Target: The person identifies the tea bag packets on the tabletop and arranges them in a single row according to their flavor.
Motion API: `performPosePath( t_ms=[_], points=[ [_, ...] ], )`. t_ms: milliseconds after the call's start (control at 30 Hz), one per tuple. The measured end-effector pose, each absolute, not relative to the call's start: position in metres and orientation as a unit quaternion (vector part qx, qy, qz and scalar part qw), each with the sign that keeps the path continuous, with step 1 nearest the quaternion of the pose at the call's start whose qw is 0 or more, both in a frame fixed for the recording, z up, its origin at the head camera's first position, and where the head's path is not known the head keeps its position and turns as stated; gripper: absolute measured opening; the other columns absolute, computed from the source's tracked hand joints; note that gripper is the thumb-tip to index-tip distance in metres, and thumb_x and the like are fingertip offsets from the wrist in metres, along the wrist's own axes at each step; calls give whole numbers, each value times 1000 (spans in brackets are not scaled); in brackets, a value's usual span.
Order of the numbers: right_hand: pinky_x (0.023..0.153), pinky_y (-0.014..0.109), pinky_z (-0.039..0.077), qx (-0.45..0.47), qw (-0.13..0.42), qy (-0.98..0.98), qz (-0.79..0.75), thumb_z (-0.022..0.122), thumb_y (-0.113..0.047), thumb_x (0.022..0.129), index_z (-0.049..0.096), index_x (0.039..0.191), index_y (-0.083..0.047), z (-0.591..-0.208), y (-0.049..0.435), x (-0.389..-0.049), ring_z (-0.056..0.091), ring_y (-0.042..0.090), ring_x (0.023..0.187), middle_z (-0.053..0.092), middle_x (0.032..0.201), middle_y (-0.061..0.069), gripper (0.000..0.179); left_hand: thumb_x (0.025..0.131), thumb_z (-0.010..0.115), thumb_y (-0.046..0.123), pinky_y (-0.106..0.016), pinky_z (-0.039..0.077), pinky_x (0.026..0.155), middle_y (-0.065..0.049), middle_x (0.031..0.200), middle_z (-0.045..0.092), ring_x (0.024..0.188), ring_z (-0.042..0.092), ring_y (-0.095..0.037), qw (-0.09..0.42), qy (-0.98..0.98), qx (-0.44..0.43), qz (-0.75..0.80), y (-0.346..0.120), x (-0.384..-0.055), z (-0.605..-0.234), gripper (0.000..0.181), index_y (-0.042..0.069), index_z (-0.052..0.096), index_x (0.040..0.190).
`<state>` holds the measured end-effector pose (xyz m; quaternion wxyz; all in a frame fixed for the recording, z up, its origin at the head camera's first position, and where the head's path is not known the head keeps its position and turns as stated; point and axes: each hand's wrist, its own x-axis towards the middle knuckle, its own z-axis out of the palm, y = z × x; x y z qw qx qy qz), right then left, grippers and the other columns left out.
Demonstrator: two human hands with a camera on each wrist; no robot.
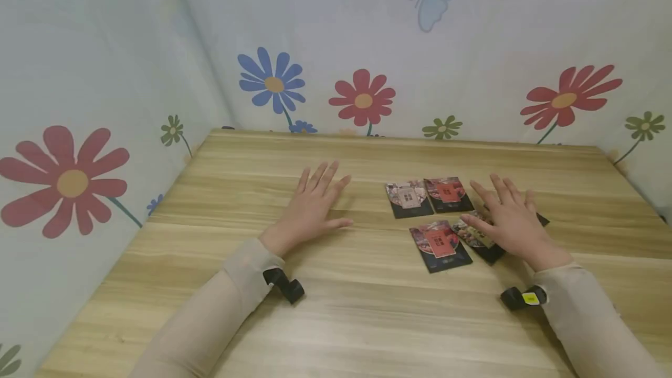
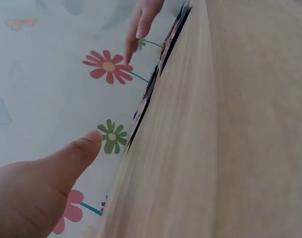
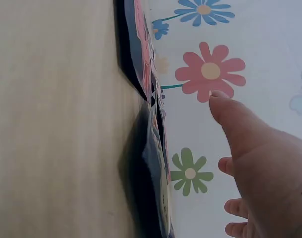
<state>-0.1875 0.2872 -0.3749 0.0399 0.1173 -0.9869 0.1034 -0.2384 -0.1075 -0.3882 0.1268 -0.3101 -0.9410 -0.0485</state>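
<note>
Several flat, dark-bottomed packets with printed fronts lie on the wooden table, right of its middle. Farthest left is a packet with a pale label (image 1: 408, 198), beside one with a red label (image 1: 448, 193). Nearer the person lies another red-labelled packet (image 1: 441, 245), next to a packet with a yellow-green label (image 1: 475, 235). My right hand (image 1: 511, 223) hovers over that last one with fingers spread, partly hiding it; a dark corner of a further packet (image 1: 543, 220) shows beyond the hand. My left hand (image 1: 310, 209) is spread above the table, left of the packets, holding nothing.
The wood-grain table (image 1: 357, 319) meets a pale curtain (image 1: 325, 10) printed with flowers and a butterfly along its back and left sides. Each wrist wears a black strap with a small device, the left device (image 1: 286, 286) and the right device (image 1: 522, 297).
</note>
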Motion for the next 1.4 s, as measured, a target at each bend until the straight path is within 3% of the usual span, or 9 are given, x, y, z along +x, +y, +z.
performPosePath(
  t_ms=[233,533,1100,1400],
  points=[
    [108,77,7,137,56,-984,98,50,-60,91,20,154,-13,-372,277,-185,17,52,141,17,156,29,83,85,60,60,-51,5,124,-16,161,15,149,16,-34,134,-935,-323,-57,-97,-233,-377,83,20,29,151],
    [104,69,32,177,85,-972,127,62,-38,92,33,147,-1,-371,264,-180,35,53,130,33,148,30,73,88,61,53,-46,26,120,-16,155,32,142,33,-33,161,-920,-349,-72,-75,-231,-378,73,16,37,147],
    [96,61,46,217,129,-954,164,70,-22,87,54,134,-4,-380,246,-159,53,43,118,58,128,23,53,89,62,47,-43,34,117,-12,145,46,135,43,-27,159,-910,-374,-85,-32,-236,-388,62,14,46,140],
    [89,49,53,285,166,-929,167,76,-20,80,67,115,-5,-387,240,-158,62,31,108,66,116,12,39,90,60,49,-40,35,116,-10,141,50,131,47,-25,148,-907,-384,-91,-15,-242,-400,62,13,48,139]
  ],
)
